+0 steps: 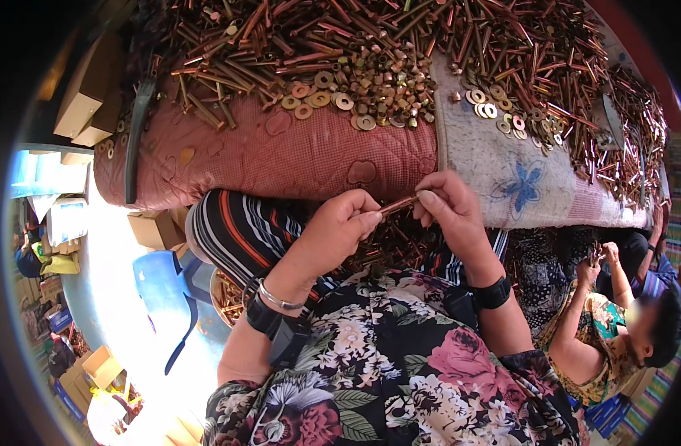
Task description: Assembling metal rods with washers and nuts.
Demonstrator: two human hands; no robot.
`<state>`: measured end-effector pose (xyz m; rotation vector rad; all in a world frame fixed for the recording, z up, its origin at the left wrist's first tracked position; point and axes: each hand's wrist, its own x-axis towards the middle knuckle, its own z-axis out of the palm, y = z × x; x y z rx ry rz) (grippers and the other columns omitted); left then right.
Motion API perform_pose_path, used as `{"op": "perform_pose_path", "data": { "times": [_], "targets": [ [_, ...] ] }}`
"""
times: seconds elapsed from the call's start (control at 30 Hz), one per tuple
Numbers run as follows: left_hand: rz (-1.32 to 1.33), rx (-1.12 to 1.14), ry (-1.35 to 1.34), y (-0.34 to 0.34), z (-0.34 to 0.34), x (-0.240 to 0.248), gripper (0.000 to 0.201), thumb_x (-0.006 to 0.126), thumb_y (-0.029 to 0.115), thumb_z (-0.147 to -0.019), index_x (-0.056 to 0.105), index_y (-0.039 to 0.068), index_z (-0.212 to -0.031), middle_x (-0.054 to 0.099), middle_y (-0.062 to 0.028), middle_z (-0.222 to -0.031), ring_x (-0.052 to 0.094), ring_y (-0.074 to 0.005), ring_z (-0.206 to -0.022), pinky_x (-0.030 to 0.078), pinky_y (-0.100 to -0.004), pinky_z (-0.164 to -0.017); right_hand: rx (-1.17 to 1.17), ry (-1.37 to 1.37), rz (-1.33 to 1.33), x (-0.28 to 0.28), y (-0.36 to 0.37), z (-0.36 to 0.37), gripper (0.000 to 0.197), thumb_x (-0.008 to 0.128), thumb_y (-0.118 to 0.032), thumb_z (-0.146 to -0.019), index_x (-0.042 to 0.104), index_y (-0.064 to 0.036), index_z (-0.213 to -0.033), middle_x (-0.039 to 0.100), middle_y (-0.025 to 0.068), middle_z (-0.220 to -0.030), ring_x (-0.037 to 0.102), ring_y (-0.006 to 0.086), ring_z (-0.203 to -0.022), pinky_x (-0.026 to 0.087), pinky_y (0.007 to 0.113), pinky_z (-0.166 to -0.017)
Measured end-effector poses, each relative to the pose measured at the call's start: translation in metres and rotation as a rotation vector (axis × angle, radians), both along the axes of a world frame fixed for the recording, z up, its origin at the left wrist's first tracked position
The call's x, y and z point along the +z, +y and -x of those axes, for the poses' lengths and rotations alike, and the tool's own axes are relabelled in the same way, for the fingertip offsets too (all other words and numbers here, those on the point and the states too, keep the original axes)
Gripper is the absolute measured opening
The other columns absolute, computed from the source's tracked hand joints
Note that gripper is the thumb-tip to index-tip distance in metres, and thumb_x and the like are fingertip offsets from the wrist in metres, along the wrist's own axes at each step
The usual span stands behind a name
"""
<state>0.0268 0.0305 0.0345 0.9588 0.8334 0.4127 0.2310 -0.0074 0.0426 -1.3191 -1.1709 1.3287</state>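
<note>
Over my lap, both hands pinch a thin copper-coloured bolt (398, 204) held almost level between them. My left hand (333, 234) is closed with thumb and forefinger on its left end. The fingers of my right hand (453, 214) close round the other end; whether a small part sits there too is hidden. Just beyond my hands, a pile of brassy nuts (388, 82) and loose flat washers (319, 98) lies on a red padded cloth (281, 160). Behind them spreads a heap of copper-coloured bolts and tubes (296, 30).
More washers (496, 108) and bolts (533, 52) lie on a pale cloth (474, 163) to the right. Another person (593, 320) sits at the right, handling metal pieces. A blue plastic chair (162, 290), a basin of bolts (225, 297) and cardboard boxes (154, 229) stand at the left.
</note>
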Motion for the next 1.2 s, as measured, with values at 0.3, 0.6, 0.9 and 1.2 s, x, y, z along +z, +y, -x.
{"op": "perform_pose_path", "data": {
  "times": [0.3, 0.6, 0.9, 1.2],
  "targets": [
    [0.418, -0.01, -0.26, -0.001, 0.007, -0.01, 0.014, 0.051, 0.015, -0.09, 0.05, 0.001, -0.089, 0.038, 0.0046, -0.063, 0.027, -0.0009, -0.047, 0.023, -0.0142, -0.04, 0.026, 0.065, 0.042, -0.001, -0.002, 0.002, 0.011, 0.052, -0.009, -0.089, 0.052, -0.0006, -0.096, 0.058, 0.005, -0.071, 0.053, 0.0076, -0.057, 0.043, 0.02, -0.053],
    [-0.387, 0.055, 0.185, -0.011, -0.002, 0.0, 0.011, 0.053, 0.012, -0.087, 0.052, 0.001, -0.088, 0.047, 0.0004, -0.063, 0.042, -0.0058, -0.054, 0.035, -0.0206, -0.048, -0.088, -0.014, 0.142, 0.001, 0.001, 0.01, 0.017, 0.054, -0.019, -0.089, 0.052, -0.0025, -0.087, 0.053, 0.0009, -0.059, 0.045, 0.0051, -0.048, 0.035, 0.019, -0.044],
    [-0.678, 0.065, 0.266, -0.012, -0.005, 0.002, 0.012, 0.055, 0.009, -0.084, 0.053, -0.001, -0.089, 0.055, -0.0111, -0.068, 0.052, -0.0177, -0.058, 0.04, -0.0282, -0.056, -0.073, 0.121, 0.14, -0.004, 0.004, 0.007, 0.017, 0.053, -0.021, -0.09, 0.052, -0.0045, -0.086, 0.053, -0.0002, -0.061, 0.044, 0.0044, -0.051, 0.034, 0.018, -0.047],
    [-0.563, 0.04, 0.248, -0.011, 0.0, -0.001, 0.012, 0.055, 0.01, -0.084, 0.053, -0.001, -0.089, 0.054, -0.0045, -0.068, 0.047, -0.0088, -0.062, 0.04, -0.0259, -0.058, 0.02, -0.131, 0.166, 0.004, 0.002, 0.007, 0.016, 0.05, -0.018, -0.091, 0.053, -0.0026, -0.087, 0.053, 0.001, -0.059, 0.047, 0.0067, -0.049, 0.036, 0.021, -0.045]
  ]
}}
